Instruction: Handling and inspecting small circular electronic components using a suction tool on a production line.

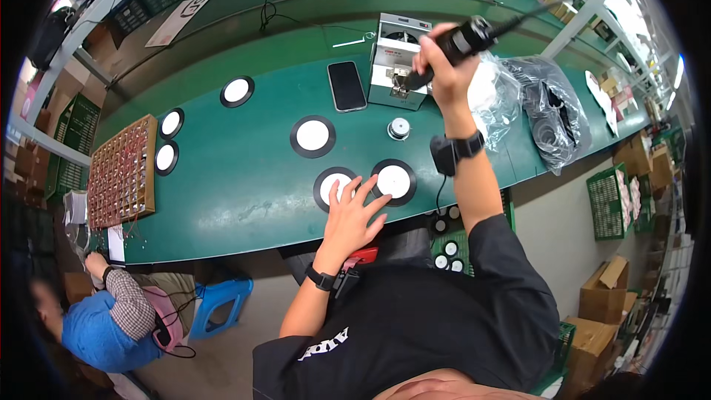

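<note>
My right hand [446, 67] is wrapped round a black electric screwdriver [466, 38] with a cable running up to the right. Its tip is at the front of a grey box-shaped screw feeder [383, 78]. My left hand [351, 224] lies palm down with fingers spread, its fingertips on two flat discs with black rims and white centres, the left disc [323, 184] and the right disc [400, 178]. Beyond them lie a third such disc [312, 136] and a small round metal part [398, 129]. A black phone [346, 86] rests beside the feeder.
More discs [237, 91] lie to the left on the green bench [222, 200], near a wooden grid tray [122, 170]. Plastic bags [552, 111] cover the right side. A co-worker [111, 318] sits at lower left by a blue stool [222, 310]. Below the bench, a crate [465, 241] holds discs.
</note>
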